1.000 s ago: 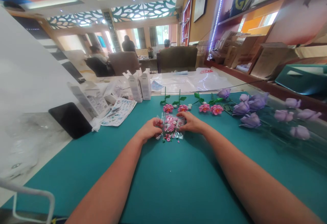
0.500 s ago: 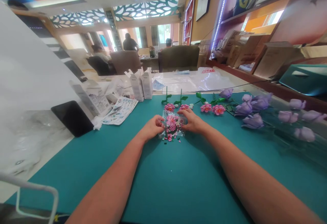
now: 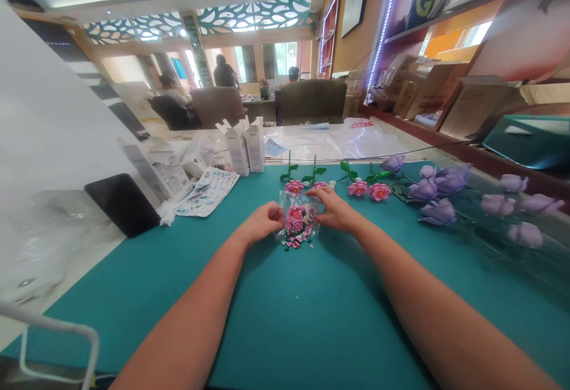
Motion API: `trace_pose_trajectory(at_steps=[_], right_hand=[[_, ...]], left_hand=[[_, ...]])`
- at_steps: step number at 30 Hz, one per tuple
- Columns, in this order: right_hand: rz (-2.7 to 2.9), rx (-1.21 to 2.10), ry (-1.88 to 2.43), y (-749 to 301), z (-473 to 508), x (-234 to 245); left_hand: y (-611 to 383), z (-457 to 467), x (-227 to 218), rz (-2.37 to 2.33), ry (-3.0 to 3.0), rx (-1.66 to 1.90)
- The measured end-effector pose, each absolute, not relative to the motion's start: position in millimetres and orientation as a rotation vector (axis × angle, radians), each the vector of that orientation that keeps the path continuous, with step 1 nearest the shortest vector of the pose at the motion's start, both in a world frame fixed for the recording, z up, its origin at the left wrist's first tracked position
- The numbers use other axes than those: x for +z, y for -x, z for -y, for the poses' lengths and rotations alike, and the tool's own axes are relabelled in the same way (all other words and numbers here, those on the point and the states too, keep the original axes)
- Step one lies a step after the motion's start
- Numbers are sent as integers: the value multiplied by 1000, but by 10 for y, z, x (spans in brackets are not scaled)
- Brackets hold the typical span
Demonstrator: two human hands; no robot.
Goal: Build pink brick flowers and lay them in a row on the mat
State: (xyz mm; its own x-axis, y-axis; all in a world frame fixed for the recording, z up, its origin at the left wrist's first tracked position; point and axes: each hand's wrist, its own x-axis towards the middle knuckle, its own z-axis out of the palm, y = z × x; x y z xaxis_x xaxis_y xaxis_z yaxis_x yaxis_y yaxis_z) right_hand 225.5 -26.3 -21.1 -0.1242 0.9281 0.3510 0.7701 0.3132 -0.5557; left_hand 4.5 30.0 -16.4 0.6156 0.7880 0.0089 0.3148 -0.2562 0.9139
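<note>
A clear plastic bag [image 3: 285, 200] of small pink and green building bricks is held between my two hands over the green mat [image 3: 285, 319]. My left hand [image 3: 266, 222] pinches the bag's left edge. On the other side, my right hand [image 3: 335, 209] grips the right edge with thumb and fingers. Loose bricks [image 3: 296, 244] lie on the mat at the bag's lower end. Just beyond the bag are pink brick flowers [image 3: 294, 186] with green stems, one partly hidden by my right fingers.
More pink flowers [image 3: 379, 192] and purple brick roses [image 3: 439, 211] lie to the right. At left are a black tablet [image 3: 122, 205], printed sheets [image 3: 209, 192] and white boxes [image 3: 255, 145]. A white metal frame [image 3: 53, 325] stands front left. People sit or stand in the background.
More bricks have slid to the bag's lower end and onto the mat. Both hands keep their hold on the bag's edges, with little movement.
</note>
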Motion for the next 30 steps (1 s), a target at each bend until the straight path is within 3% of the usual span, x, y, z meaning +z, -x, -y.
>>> trace_pose_trajectory(at_steps=[11, 30], right_hand=[[1362, 1030, 1350, -2366, 288, -168], [1314, 903, 1201, -2275, 297, -68]], left_hand=[[10, -348, -171, -828, -1839, 571], [24, -330, -146, -804, -1798, 634]])
